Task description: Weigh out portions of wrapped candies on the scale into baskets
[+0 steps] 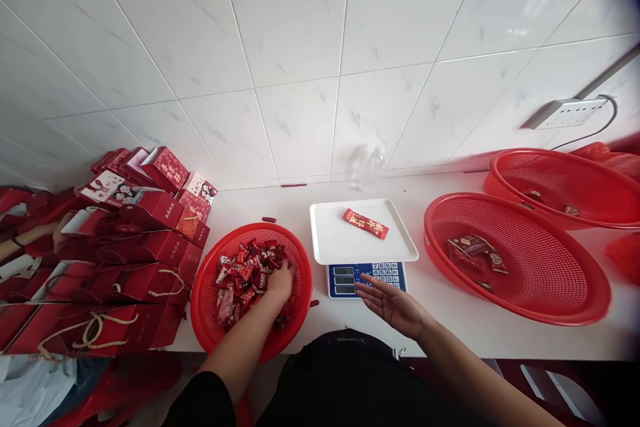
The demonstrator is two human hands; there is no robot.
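Observation:
My left hand (281, 282) reaches down into a round red plastic basket (303, 260) full of small red wrapped candies (246, 271). Its fingers dip among the wrappers, and their tips are hidden. Over the front of a digital scale (367, 278) my right hand (393, 305) hovers palm up, fingers stretched out and holding nothing. On the scale's white tray (325, 233) lies a flat red packet with gold lettering (366, 223).
Many red gift boxes with rope handles (163, 247) crowd the left side, where another person's hand (60, 233) is among them. Two larger red baskets (560, 267) with a few packets (473, 247) stand right. A clear plastic item (374, 161) sits by the tiled wall.

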